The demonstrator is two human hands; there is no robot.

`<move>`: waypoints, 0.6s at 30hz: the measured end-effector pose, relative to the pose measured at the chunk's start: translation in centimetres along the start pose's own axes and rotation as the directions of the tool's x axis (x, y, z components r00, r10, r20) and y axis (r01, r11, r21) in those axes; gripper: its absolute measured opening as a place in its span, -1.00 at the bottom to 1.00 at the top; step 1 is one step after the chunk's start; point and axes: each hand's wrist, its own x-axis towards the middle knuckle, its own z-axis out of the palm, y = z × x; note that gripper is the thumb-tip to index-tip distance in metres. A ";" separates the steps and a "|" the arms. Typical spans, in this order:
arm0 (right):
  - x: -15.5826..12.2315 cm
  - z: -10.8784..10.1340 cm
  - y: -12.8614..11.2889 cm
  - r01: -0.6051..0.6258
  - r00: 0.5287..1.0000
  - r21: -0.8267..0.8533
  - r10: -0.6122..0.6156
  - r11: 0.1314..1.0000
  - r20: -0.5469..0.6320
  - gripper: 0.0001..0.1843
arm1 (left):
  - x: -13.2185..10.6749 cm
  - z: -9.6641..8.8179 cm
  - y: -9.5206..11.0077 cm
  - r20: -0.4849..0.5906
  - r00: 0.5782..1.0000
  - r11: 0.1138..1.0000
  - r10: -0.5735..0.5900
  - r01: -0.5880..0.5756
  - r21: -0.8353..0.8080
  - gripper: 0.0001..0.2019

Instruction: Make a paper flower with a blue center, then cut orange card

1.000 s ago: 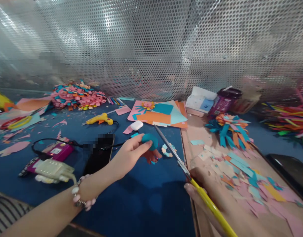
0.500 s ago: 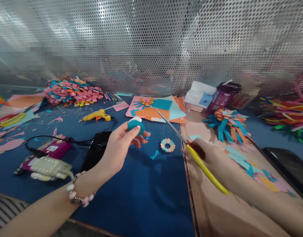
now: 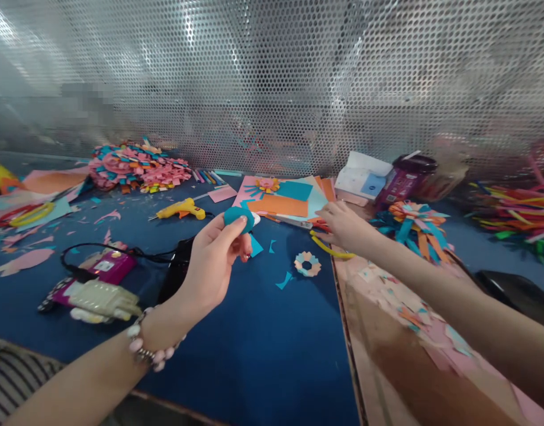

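Note:
Between thumb and fingers, my left hand [image 3: 212, 260] pinches a round teal paper piece [image 3: 234, 220]; something small and white shows at its right edge. My right hand [image 3: 347, 226] reaches over scissors [image 3: 332, 249] with a yellow handle loop, lying on the table. Its fingers are stretched out and apart, still close to the handles, and partly cover them. Nearer me than the scissors lies a paper ring [image 3: 307, 264] in peach and light blue. Teal paper scraps [image 3: 283, 280] lie beside the ring.
Behind the hands are coloured paper sheets [image 3: 293, 206] with a paper flower. A yellow glue gun [image 3: 181, 209], a black phone [image 3: 176, 275] and a cabled purple device [image 3: 114, 266] lie left. A paper-flower pile [image 3: 134, 168] stands at the back; a purple cup [image 3: 405, 177] stands right.
My right hand has moved forward and left, setting the scissors down by the paper sheets and loosening its fingers. New teal scraps lie near my left hand, which still holds the round piece.

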 end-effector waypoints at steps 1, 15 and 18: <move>0.1 -0.3 -1.5 0.073 0.997 0.055 -0.070 0.996 -0.043 -0.64 | 0.1 0.0 0.0 -0.003 1.000 1.000 0.002 -0.002 -0.001 -0.83; -3.0 -2.3 -13.4 0.275 0.938 0.197 -0.307 0.941 0.158 -0.45 | -0.2 0.1 -0.4 0.108 0.991 0.985 -0.080 0.062 0.162 -0.84; -6.4 -3.1 -14.2 0.359 0.924 0.159 -0.374 0.920 0.078 -0.41 | -0.1 0.1 -0.5 0.098 0.991 0.982 -0.092 0.074 0.174 -0.84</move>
